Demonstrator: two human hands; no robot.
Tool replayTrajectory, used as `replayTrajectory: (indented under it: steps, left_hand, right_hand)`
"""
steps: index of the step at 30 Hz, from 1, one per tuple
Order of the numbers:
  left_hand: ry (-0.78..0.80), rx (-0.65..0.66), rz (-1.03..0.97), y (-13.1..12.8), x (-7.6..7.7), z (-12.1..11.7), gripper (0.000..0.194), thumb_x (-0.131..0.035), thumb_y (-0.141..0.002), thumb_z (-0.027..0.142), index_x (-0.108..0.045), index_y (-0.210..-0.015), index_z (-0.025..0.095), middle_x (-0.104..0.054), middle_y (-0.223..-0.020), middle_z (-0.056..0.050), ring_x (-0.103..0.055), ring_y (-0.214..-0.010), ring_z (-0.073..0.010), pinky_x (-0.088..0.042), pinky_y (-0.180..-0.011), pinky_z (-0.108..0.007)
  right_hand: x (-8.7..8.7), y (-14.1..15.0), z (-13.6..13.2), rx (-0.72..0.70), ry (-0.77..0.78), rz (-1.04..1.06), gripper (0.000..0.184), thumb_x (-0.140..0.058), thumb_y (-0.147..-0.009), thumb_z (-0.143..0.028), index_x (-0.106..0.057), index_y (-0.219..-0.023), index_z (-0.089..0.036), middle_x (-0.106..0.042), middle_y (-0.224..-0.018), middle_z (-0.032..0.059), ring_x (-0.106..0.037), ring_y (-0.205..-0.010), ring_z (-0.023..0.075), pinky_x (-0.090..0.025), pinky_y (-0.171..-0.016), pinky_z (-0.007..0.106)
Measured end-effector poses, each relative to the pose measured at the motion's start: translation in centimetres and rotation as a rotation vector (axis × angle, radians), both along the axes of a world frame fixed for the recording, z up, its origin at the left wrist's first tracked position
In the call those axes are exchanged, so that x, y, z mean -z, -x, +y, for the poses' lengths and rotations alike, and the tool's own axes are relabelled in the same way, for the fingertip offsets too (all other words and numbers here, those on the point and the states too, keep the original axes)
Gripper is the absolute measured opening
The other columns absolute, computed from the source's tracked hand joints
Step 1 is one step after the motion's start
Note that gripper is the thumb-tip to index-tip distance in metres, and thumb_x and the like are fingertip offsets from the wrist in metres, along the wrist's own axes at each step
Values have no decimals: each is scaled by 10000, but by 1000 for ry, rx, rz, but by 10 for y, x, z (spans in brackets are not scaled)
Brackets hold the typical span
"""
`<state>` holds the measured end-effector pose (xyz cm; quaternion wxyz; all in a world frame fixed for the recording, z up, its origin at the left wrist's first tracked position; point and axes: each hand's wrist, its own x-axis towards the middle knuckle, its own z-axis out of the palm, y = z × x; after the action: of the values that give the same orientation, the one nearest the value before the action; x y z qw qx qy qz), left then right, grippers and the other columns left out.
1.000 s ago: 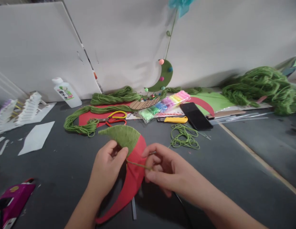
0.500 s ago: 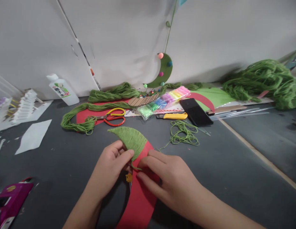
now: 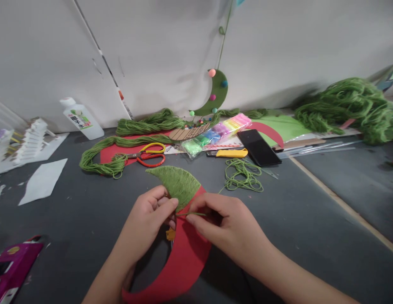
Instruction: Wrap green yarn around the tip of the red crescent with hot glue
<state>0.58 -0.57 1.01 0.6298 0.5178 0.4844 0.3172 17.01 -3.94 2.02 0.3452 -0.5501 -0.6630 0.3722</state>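
Observation:
A red crescent-shaped card [image 3: 186, 257] is held over the dark table, its upper tip wrapped in green yarn [image 3: 179, 185]. My left hand [image 3: 154, 213] pinches the card at its inner edge, the thumb lying on the edge of the wrapped part. With thumb and fingertips, my right hand [image 3: 226, 226] grips a strand of green yarn [image 3: 196, 213] that crosses the red face just below the wrapping. A loose tangle of green yarn [image 3: 244, 176] lies beyond my right hand. Below my left fingers a small orange-yellow object [image 3: 170, 234] is partly hidden.
Scissors [image 3: 150, 154], a yellow utility knife [image 3: 231, 153], a black phone [image 3: 259, 147] and a bag of coloured pompoms [image 3: 215, 135] lie behind. A finished-looking green crescent [image 3: 219, 95] hangs against the wall. A white bottle [image 3: 84, 120] stands left; a yarn heap [image 3: 345, 109] lies right.
My right hand has drawn the yarn strand across the card's front, towards the right. The card has turned slightly, and its lower curved end now shows.

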Motion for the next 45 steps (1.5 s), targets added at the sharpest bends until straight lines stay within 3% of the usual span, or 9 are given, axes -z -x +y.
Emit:
replayTrajectory:
  steps: [8,12,20,25,30,33,37,45]
  left_hand:
    - [20,14,-6,-2,0,0,199,-566,-802,298,-504,-648,189,-499,-537,62,-505,-510,-85,-379,-504,-184]
    - [45,15,-59,-2,0,-1,133,-569,-798,290,-556,-717,186,-527,-585,48,-508,-524,-92,-397,-522,-197]
    - [35,24,-102,-1,2,-1,155,-571,-795,286,-514,-682,197,-489,-560,53,-540,-536,-121,-434,-551,-240]
    - [15,19,-100,0,3,-3,96,-579,-801,283,-585,-767,194,-514,-571,49,-537,-540,-113,-439,-546,-226]
    - [56,67,-161,0,-3,-3,137,-590,-793,223,-639,-917,191,-603,-693,14,-540,-592,-104,-449,-582,-218]
    - [148,108,-196,0,-5,-4,75,-612,-754,153,-646,-816,178,-607,-667,12,-552,-615,-99,-431,-612,-203]
    - [239,49,-244,-6,-5,-10,47,-653,-735,200,-614,-725,175,-566,-608,33,-501,-558,-73,-369,-546,-174]
    - [297,-99,-356,-17,-6,-19,104,-683,-702,235,-596,-743,193,-578,-647,32,-512,-571,-85,-389,-550,-188]
  right_hand:
    - [-2,-2,4,133,-129,-89,99,-559,-712,-116,-599,-668,-194,-582,-582,-31,-502,-523,101,-366,-490,198]
    - [-2,-2,3,134,-154,-80,96,-557,-714,-119,-599,-678,-198,-599,-597,-32,-516,-530,103,-379,-494,205]
    - [-3,-5,5,151,-172,-17,107,-558,-709,-101,-569,-661,-196,-546,-634,-15,-510,-578,124,-401,-520,233]
    - [-4,-6,7,194,-199,50,110,-588,-687,-102,-539,-624,-178,-505,-916,45,-485,-620,101,-398,-508,222]
    - [-4,-7,6,184,-85,114,139,-562,-731,-130,-485,-637,-199,-466,-582,-43,-433,-535,105,-344,-481,219]
    - [-3,-8,4,236,-271,113,140,-567,-747,-122,-494,-655,-198,-493,-633,-33,-447,-563,106,-357,-512,235]
    - [2,-9,4,246,-494,129,154,-572,-767,-85,-507,-694,-203,-488,-671,-32,-461,-603,108,-372,-549,247]
    - [8,-10,4,244,-581,147,162,-589,-778,-58,-530,-762,-208,-506,-715,-24,-481,-640,113,-385,-571,262]
